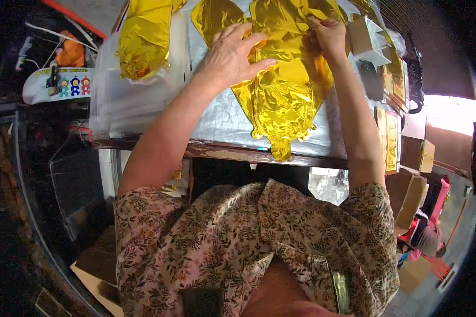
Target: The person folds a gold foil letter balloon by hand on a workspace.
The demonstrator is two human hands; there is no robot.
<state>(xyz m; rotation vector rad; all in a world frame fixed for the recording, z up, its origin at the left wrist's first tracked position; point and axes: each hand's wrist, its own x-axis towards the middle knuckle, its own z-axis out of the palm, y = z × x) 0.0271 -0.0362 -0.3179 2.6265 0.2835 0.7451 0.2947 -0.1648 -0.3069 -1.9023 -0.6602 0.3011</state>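
A flat, crinkled gold foil balloon [285,87] lies across the work table, its short tail [281,149] hanging at the front edge. My left hand [235,57] rests on the left part of the foil, fingers spread. On the upper right side, my right hand [328,37] is closed, with fingertips pinched together on the foil. Exactly which fold it grips is partly hidden by the fingers. To the left, a second gold foil piece [143,42] lies on clear plastic.
Beside my right hand stands a white folded holder [369,43]. Clear plastic sheeting [127,105] covers the table's left side. A white board with cartoon figures [63,84] is at the far left. Cardboard boxes [410,195] stand on the right.
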